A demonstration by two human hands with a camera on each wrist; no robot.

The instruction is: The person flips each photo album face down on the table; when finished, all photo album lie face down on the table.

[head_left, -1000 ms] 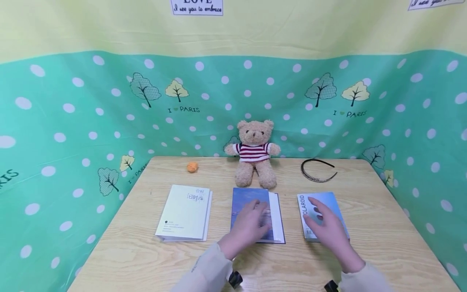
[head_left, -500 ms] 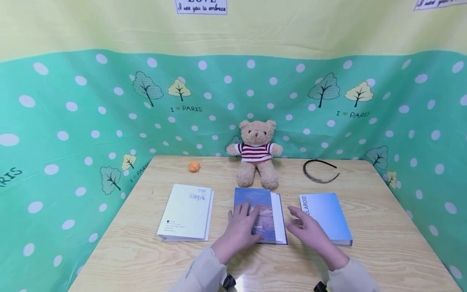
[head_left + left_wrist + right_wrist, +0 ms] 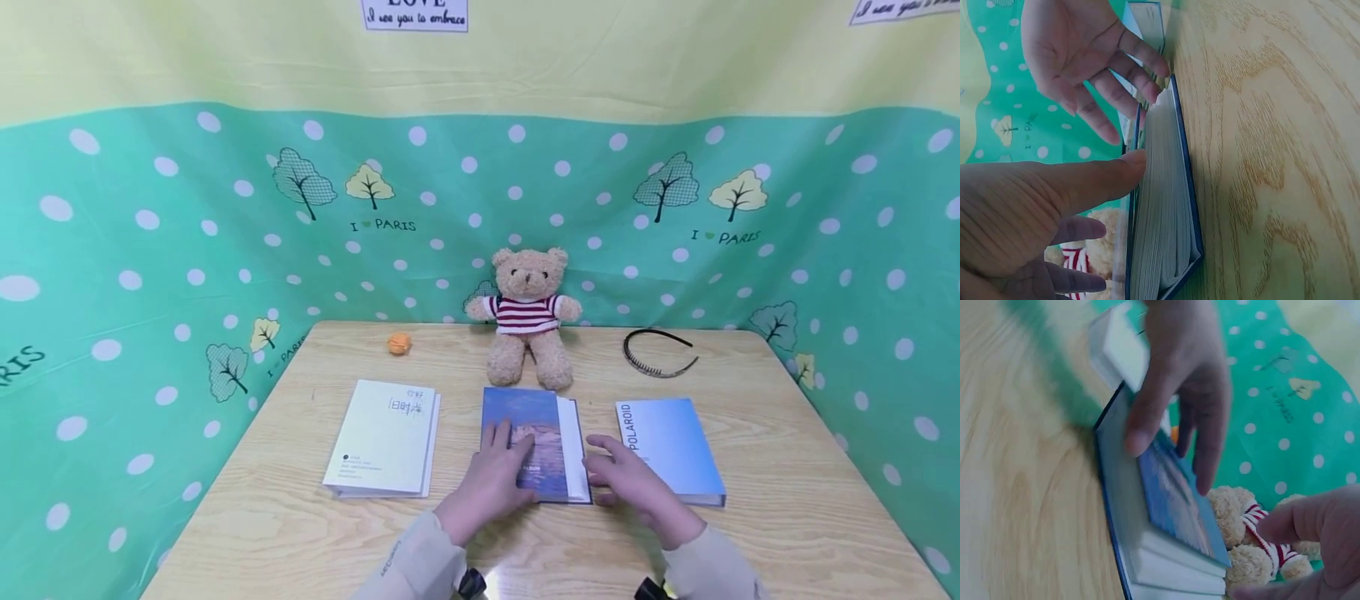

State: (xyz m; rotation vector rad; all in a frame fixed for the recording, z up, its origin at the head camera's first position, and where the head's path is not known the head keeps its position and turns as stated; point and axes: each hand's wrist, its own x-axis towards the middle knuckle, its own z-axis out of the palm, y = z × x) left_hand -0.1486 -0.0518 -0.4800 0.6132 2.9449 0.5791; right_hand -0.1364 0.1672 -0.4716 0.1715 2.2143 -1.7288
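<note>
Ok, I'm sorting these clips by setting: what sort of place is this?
Probably an indoor tabletop set arranged for filming, though the wider room isn't shown: a wood-grain table, a dotted fabric backdrop hung behind and along both sides, and a teddy bear sitting behind the album.

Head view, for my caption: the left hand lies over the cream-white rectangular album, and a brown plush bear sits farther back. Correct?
Wrong album: the head view shows the left hand over the blue rectangular picture-covered album. The brown plush bear does sit farther back.
</note>
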